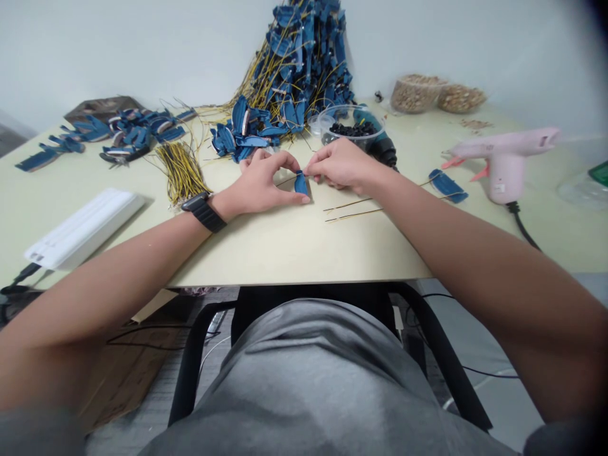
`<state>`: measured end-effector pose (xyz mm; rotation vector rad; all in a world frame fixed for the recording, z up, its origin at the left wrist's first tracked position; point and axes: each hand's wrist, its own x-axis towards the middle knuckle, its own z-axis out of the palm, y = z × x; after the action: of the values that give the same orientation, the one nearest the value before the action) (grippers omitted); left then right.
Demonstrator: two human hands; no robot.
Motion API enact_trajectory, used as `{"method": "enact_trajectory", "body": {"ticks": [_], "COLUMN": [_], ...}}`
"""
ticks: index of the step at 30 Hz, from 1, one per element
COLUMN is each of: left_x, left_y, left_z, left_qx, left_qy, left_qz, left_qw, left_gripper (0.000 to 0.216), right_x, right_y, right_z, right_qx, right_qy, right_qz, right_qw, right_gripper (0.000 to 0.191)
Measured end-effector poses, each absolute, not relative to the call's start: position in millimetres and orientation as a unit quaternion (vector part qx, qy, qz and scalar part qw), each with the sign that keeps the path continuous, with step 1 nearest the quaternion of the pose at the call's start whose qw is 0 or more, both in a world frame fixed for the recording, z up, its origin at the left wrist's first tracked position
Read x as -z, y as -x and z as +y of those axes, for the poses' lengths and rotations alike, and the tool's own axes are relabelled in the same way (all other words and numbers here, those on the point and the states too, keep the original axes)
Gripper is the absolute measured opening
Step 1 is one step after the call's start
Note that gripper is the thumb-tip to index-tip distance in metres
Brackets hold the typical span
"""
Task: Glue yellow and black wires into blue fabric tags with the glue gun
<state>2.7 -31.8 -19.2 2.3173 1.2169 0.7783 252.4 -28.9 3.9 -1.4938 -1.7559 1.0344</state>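
Between the thumb and fingers of my left hand (266,180) is a small blue curved plastic piece (301,183), held just above the table. The fingers of my right hand (339,166) are pinched together at the upper right edge of that piece, on something thin like a wire end, too small to make out fully. Under my right forearm lie two thin dark wires (349,216) that run to another blue piece (447,185) at the right. A bundle of yellow and black wires (179,170) rests left of my left hand.
A tall heap of blue pieces with wires (304,69) stands against the wall. Loose blue pieces (135,130) lie at the left. Around are a white power strip-like box (88,227), a clear bowl of black parts (351,126), a pink glue gun (506,155) and a bag of tan bits (415,94).
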Motion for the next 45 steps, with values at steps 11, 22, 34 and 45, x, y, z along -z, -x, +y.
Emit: {"method": "enact_trajectory", "body": {"ticks": [11,22,34,45], "left_x": [17,16,16,24], "left_y": [0,-1,-3,2], "left_z": [-30,-30,-30,-24], "left_qx": [-0.26,-0.266,-0.265,-0.25], "left_qy": [-0.843,-0.842,-0.842,-0.869], "left_qz": [0.435,0.43,0.432,0.409], "left_qw": [0.182,0.188,0.183,0.123], "left_gripper": [0.078,0.073,0.072,0.094], "right_x": [2,-7,7,-6], "right_y": [-252,-260,-269,-271], "right_z": [-21,-28,-23,-31], "right_qx": [-0.401,-0.259,-0.12,0.012], "right_qy": [0.573,0.532,0.479,0.429], "right_qz": [-0.652,-0.75,-0.831,-0.894], "right_qw": [0.294,0.294,0.254,0.126], "right_gripper": [0.026,0.021,0.011,0.035]}}
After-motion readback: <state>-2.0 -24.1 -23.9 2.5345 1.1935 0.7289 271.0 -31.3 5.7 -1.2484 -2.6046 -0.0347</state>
